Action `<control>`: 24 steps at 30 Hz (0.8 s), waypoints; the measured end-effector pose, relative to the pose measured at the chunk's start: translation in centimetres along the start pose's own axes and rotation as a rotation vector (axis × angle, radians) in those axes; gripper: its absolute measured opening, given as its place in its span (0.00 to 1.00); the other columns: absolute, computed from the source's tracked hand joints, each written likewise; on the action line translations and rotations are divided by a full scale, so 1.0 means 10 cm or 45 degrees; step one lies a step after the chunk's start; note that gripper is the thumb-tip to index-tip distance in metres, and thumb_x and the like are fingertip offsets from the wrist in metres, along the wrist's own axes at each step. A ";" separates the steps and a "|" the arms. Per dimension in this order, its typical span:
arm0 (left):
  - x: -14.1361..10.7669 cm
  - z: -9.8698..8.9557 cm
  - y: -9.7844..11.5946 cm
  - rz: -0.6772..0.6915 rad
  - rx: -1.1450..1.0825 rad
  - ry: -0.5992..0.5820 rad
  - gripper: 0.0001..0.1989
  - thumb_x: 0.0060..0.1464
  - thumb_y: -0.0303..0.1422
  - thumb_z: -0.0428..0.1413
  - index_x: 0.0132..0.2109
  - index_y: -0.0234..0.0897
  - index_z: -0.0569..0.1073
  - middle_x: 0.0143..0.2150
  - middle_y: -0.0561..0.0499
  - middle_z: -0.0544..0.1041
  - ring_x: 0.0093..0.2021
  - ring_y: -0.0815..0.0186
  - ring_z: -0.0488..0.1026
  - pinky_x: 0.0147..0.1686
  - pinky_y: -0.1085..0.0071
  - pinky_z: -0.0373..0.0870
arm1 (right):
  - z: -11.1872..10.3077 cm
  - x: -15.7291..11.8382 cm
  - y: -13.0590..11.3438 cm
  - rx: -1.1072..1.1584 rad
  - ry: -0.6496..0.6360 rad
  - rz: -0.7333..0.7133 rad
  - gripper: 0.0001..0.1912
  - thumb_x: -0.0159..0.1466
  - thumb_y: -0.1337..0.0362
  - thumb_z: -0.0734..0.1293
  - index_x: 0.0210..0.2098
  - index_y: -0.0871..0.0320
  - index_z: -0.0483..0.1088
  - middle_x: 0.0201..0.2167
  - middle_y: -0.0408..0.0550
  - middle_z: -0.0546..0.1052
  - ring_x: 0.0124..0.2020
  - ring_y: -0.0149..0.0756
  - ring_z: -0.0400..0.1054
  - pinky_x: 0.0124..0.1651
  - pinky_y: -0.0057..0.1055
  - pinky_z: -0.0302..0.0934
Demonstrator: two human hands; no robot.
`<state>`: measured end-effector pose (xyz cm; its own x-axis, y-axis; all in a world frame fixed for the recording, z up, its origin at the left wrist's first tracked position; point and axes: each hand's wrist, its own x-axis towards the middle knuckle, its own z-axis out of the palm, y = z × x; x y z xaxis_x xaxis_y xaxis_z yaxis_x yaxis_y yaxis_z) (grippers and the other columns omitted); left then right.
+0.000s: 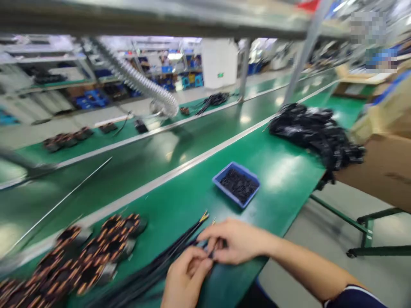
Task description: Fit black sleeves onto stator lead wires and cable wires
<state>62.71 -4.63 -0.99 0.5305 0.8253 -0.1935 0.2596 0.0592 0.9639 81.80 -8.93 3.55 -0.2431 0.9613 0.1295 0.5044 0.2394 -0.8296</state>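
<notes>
My left hand [188, 273] is closed, thumb and forefinger pinched together near the table's front edge. Meeting it from the right is my right hand [236, 241], its fingers curled in a pinch too. A small black piece [211, 255] shows between the fingertips of both hands; its exact kind is hidden by fingers and blur. Beside and behind the left hand lies a bundle of black cables [160, 261], with yellow and white wire ends [204, 217] bared at its far end. Beyond the hands stands a blue plastic bin [221, 187] filled with small black parts [239, 184].
Several copper-wound motor stators [93, 252] cover the table's left side. A heap of black cables [314, 132] lies at the right, by a cardboard box [375, 171]. A pale divider rail [180, 171] runs behind, and a flexible duct [138, 81] hangs beyond it.
</notes>
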 end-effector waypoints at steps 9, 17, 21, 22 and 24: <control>0.03 -0.13 -0.01 0.442 0.959 -0.040 0.11 0.62 0.34 0.53 0.47 0.36 0.77 0.38 0.45 0.78 0.38 0.60 0.74 0.40 0.66 0.69 | -1.00 0.29 0.76 -0.997 0.388 0.339 0.19 0.63 0.60 0.63 0.44 0.66 0.78 0.34 0.58 0.80 0.38 0.44 0.73 0.40 0.37 0.62; 0.12 0.04 -0.06 0.618 1.236 0.051 0.06 0.61 0.27 0.50 0.38 0.36 0.73 0.38 0.47 0.75 0.37 0.59 0.70 0.38 0.64 0.69 | -0.97 0.43 0.96 -1.167 0.191 0.443 0.10 0.59 0.67 0.63 0.31 0.60 0.77 0.31 0.54 0.80 0.35 0.48 0.73 0.33 0.37 0.63; 0.05 0.01 0.00 0.408 0.855 -0.045 0.07 0.62 0.27 0.48 0.44 0.34 0.70 0.35 0.47 0.75 0.34 0.62 0.72 0.36 0.66 0.69 | -0.93 0.33 0.86 -1.010 0.446 0.312 0.09 0.60 0.69 0.63 0.35 0.62 0.75 0.33 0.56 0.79 0.35 0.44 0.73 0.37 0.36 0.64; 0.04 -0.01 0.01 0.335 0.746 -0.081 0.09 0.63 0.29 0.48 0.46 0.34 0.70 0.35 0.48 0.75 0.34 0.63 0.72 0.36 0.67 0.69 | -0.88 0.29 0.79 -0.898 0.551 0.292 0.10 0.61 0.68 0.63 0.38 0.62 0.75 0.35 0.56 0.79 0.34 0.41 0.73 0.37 0.35 0.65; 0.06 -0.05 0.02 0.222 0.533 -0.140 0.11 0.63 0.33 0.50 0.48 0.36 0.72 0.36 0.48 0.76 0.34 0.65 0.73 0.35 0.69 0.69 | -0.69 0.19 0.62 -0.508 0.696 0.233 0.09 0.64 0.64 0.64 0.41 0.61 0.73 0.33 0.52 0.78 0.30 0.36 0.73 0.34 0.31 0.66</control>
<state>62.63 -3.86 -0.80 0.6717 0.7370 -0.0750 0.4502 -0.3258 0.8314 90.19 -4.67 2.37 0.2733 0.8968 0.3480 0.7886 -0.0017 -0.6149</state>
